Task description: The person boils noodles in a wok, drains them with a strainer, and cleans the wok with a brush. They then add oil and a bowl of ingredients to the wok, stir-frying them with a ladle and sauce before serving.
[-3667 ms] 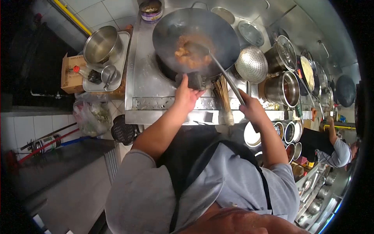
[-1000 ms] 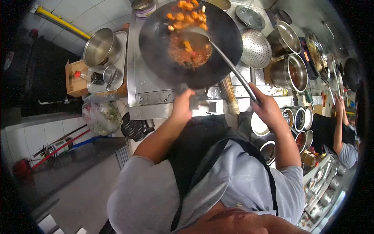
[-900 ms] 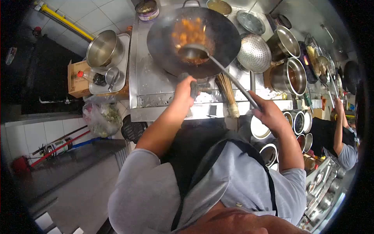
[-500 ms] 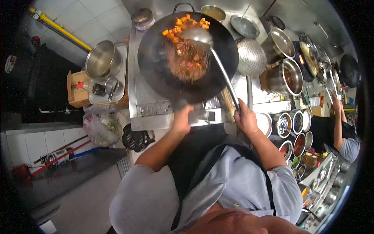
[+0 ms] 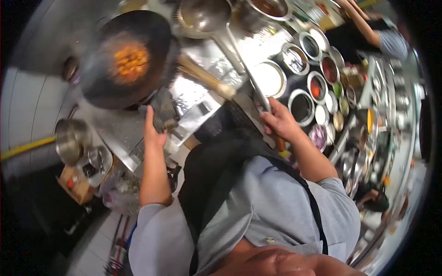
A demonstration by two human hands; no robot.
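A black wok (image 5: 103, 85), tilted and blurred, holds orange-brown food pieces (image 5: 131, 62) bunched near its middle. My left hand (image 5: 154, 133) is at its near rim, closed on it with a grey cloth (image 5: 163, 110) between; the exact grip is partly hidden. My right hand (image 5: 281, 122) is wrapped round the long handle of a steel ladle (image 5: 246, 66). The ladle's bowl (image 5: 209, 14) is away from the wok, at the top of the view, over what looks like the perforated strainer (image 5: 186, 30). A bamboo brush (image 5: 207, 78) lies between the wok and my right hand.
Several seasoning containers (image 5: 301, 108) stand to the right, beside a white-filled pot (image 5: 269, 80). A steel pot (image 5: 269, 7) is at the top. Left stand another steel pot (image 5: 71, 140) and a cardboard box (image 5: 76, 184). A co-worker's arm (image 5: 363, 23) shows at upper right.
The view has turned, placing the wok at upper left. The ladle has left the wok and moved right. The food, spread out and stirred before, is now bunched together.
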